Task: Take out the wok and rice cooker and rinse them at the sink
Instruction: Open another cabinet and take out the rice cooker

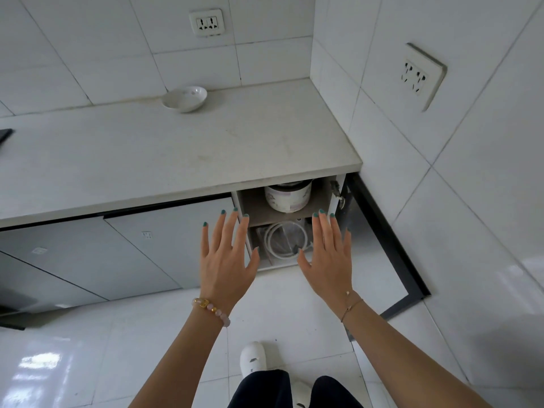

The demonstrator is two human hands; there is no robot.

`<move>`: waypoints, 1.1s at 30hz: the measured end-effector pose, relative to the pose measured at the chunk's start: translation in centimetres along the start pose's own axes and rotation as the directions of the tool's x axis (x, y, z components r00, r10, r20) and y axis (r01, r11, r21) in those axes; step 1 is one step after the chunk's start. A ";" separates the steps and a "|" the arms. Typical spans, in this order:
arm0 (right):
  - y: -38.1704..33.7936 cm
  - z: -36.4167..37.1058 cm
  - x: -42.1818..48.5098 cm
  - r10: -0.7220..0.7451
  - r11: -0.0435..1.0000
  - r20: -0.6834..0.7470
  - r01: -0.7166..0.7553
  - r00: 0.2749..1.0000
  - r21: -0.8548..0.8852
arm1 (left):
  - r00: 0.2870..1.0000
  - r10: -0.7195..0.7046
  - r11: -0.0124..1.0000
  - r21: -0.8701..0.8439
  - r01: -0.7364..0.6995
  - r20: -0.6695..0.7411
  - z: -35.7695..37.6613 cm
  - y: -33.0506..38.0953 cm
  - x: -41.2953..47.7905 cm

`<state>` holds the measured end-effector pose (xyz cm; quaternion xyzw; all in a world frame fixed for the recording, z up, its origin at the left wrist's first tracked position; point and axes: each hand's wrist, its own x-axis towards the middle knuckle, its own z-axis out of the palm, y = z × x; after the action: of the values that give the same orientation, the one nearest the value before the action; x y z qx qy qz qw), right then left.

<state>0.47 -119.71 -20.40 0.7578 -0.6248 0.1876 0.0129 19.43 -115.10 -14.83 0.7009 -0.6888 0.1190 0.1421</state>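
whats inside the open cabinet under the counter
The cabinet holds a white rice cooker on the upper shelf, its top hidden by the counter. Below sits a round white-rimmed lid-like thing; whatever is behind it is covered, and the right hand covers its edge.

White rice cooker [288, 197] upright on upper shelf [255, 211], round white-rimmed wok [285, 239] tilted on lower shelf [265, 262]

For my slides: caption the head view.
Open left hand and open right hand reach toward the open cabinet: rice cooker above, white-rimmed round lid below.
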 end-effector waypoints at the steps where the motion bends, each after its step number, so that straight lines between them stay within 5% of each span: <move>1: -0.1 0.3 0.4 -0.002 1.000 0.003 0.002 1.000 0.000 | 1.000 0.000 1.000 -0.005 0.000 0.011 0.5 -0.1 0.3; 19: 5.6 20.4 10.8 0.035 0.990 0.207 -0.005 0.978 -0.144 | 0.957 0.097 0.991 -0.121 -0.066 0.273 24.6 -1.7 7.6; 33: 11.6 37.6 17.4 0.045 0.998 -0.035 -0.047 0.998 -0.050 | 0.989 -0.037 0.954 -0.291 0.079 0.146 43.7 2.0 12.3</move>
<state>2.12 -148.20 -52.55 0.7394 -0.6463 0.1847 0.0383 16.43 -142.42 -51.00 0.6982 -0.6862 -0.0388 0.2003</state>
